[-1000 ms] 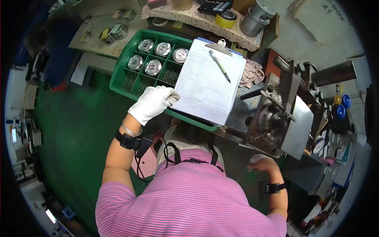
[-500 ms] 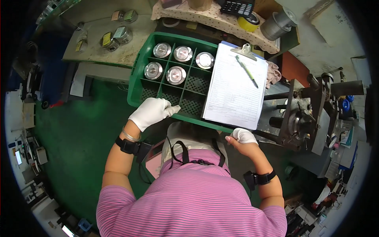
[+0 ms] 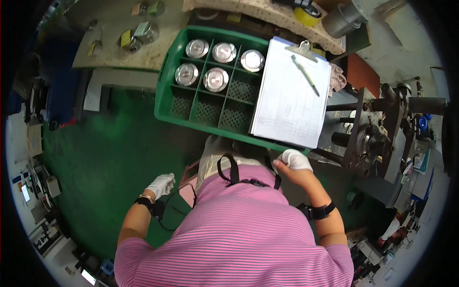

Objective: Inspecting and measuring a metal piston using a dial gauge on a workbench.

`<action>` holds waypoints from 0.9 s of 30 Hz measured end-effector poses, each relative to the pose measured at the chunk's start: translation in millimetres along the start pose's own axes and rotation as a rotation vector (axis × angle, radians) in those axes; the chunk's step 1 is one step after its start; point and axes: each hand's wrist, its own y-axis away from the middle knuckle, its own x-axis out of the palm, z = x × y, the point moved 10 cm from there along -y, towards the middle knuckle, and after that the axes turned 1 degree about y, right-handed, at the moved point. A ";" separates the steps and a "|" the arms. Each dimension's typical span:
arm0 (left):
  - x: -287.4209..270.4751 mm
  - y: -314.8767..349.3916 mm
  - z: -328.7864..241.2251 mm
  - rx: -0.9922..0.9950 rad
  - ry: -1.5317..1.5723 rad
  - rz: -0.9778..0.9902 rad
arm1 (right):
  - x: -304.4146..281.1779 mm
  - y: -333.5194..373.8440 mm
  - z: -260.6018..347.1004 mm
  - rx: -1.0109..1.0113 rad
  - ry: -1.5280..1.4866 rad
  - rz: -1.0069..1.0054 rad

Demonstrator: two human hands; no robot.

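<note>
My left hand (image 3: 161, 185), in a white glove, hangs over the green floor at the lower left. Its fingers are loosely curled together, with nothing visible in them. My right hand (image 3: 294, 161), also gloved but with the thumb bare, is closed close to the front right edge of the green divided crate (image 3: 203, 125). Whatever is inside its fingers, if anything, is hidden. Several round, shiny metal parts (image 3: 215, 79) sit singly in the crate's far compartments. A clipboard with printed sheets (image 3: 289, 103) lies across the crate's right side, a green pen (image 3: 305, 75) on top.
To the right stands a dark metal machine (image 3: 363, 138) with protruding rods. Several small jars (image 3: 147, 32) stand on the bench (image 3: 119, 60) at the far left. A yellow tape roll (image 3: 307, 16) and a metal canister (image 3: 340, 21) rest on the back shelf.
My left hand has left the crate's front edge and moved down and left, over the floor. My right hand stays near the crate's right corner. The view has shifted slightly.
</note>
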 end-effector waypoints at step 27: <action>133.3 48.2 22.2 0.666 -1.192 0.165 | 10.9 -37.4 53.4 -0.358 0.225 0.040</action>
